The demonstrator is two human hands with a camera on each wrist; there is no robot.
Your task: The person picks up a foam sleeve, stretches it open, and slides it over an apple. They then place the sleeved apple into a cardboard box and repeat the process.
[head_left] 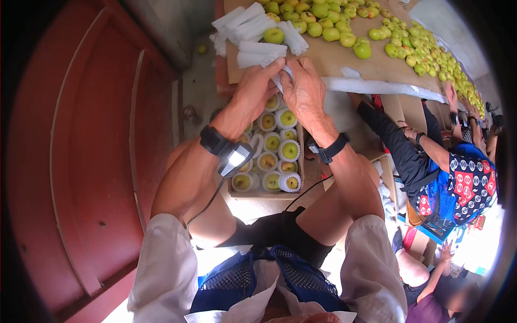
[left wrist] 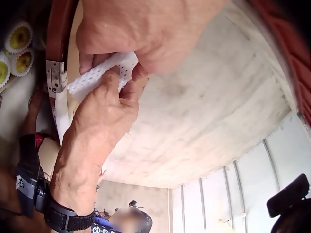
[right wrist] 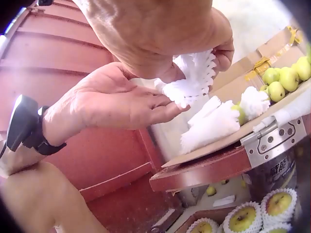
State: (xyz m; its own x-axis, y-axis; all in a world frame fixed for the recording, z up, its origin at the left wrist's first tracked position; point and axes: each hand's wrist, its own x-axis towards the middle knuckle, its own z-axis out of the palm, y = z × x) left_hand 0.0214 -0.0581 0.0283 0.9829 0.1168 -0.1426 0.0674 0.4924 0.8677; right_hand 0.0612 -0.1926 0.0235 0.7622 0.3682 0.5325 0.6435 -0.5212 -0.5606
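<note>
A white foam net sleeve (left wrist: 104, 75) is between my two hands, above the table's near edge. My left hand (head_left: 253, 89) holds it from one side, fingers under it in the right wrist view. With thumb and fingers my right hand (head_left: 307, 94) pinches the other side, and the net (right wrist: 193, 80) spreads open between them. Beyond the hands, on the cardboard-covered tabletop (head_left: 344, 62), lie flat white foam sleeves (head_left: 261, 54) in a loose pile. A green apple (head_left: 273, 36) rests among them. Below the hands stands a carton (head_left: 264, 195) of apples in foam nets (head_left: 290, 151).
Many loose green apples (head_left: 331, 33) cover the far part of the table. A red panel (head_left: 102, 161) rises at my left. A metal hinge (right wrist: 276, 144) sits on the table's edge. Other people (head_left: 458, 183) are at the right, beside cartons.
</note>
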